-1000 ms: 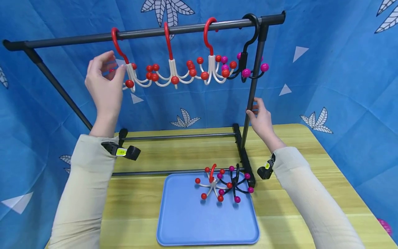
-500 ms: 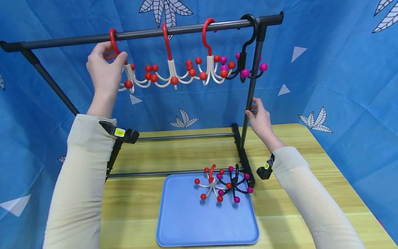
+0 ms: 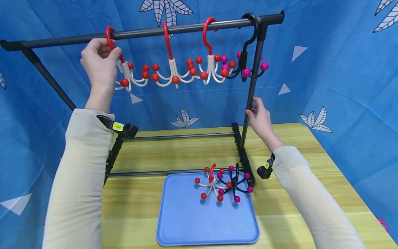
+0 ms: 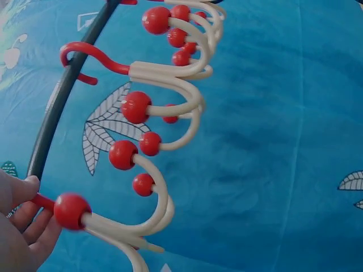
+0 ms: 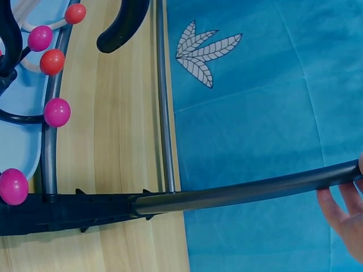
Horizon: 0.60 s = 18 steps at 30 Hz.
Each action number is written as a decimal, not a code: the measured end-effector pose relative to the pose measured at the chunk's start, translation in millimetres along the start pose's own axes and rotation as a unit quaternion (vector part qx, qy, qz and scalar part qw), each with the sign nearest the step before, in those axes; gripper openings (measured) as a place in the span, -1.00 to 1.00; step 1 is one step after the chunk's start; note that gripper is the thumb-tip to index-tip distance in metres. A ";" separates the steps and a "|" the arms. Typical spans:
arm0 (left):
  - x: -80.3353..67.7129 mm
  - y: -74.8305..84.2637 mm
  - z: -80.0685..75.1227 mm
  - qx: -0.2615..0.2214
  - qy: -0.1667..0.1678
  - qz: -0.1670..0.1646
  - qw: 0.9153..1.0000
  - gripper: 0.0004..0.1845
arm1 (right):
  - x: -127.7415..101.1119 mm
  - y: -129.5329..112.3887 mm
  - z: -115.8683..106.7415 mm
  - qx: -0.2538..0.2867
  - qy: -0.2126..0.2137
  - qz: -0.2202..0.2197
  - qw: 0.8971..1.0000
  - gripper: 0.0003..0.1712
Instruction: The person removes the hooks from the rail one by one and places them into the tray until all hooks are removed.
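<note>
Head view: left hand [image 3: 100,58] raised to the rack's top bar [image 3: 143,33], fingers and thumb curled round the red loop of the leftmost hanger [image 3: 122,67], pinching it just under the bar. That hanger has white curved arms tipped with red balls, hanging just beside the palm. Left wrist view shows the fingertips [image 4: 25,190] against the dark bar and the red stem, a red ball right by them.

Right hand [image 3: 260,117] lower and well apart from the left, fingers wrapped round the rack's upright post [image 3: 253,83], thumb on the near side. Right wrist view shows only fingertips [image 5: 346,207] on the post, so the full grip is not seen there.

Count on the bar: three white-and-red hangers, one in the left hand and two more [image 3: 171,65] [image 3: 211,62] beyond it toward the right hand; one black hanger with magenta balls [image 3: 247,58] next to the post, just above the right hand.

Count on the tray: one white-and-red hanger [image 3: 212,183] and one black-and-magenta hanger [image 3: 236,183], touching, lying below the right hand.

Blue tray [image 3: 186,221] sits on a yellow wood-grain table [image 3: 140,204], between the two forearms. Rack's black base feet stand on the table. Blue cloth with white leaf and triangle prints [image 3: 335,69] hangs behind and on both sides.
</note>
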<state>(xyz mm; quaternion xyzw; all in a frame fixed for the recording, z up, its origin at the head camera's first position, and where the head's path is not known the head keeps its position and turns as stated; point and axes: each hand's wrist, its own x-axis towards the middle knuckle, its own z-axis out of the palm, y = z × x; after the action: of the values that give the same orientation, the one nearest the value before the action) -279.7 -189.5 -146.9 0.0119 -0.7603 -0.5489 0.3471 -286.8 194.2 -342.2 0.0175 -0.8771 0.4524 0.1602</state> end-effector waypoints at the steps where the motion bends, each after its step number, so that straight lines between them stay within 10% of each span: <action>1: 0.5 1.0 -0.5 -0.007 0.004 0.004 1.000 -0.72 | 0.0 0.2 -0.2 0.001 0.000 0.000 1.000 -0.49; 8: 0.8 9.4 -4.3 -0.055 0.021 0.032 0.998 -0.75 | -1.2 0.8 -1.3 0.004 0.003 0.007 1.000 -0.50; 18: -22.4 12.7 -15.7 0.011 0.035 0.080 0.996 -0.73 | 0.0 0.6 -1.2 -0.002 0.001 0.001 1.000 -0.47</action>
<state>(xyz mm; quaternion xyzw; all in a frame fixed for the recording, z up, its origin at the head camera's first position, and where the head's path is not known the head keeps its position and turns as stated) -249.6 -188.5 -145.3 -0.0264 -0.7520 -0.5104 0.4163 -286.6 195.5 -342.0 0.0155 -0.8777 0.4511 0.1609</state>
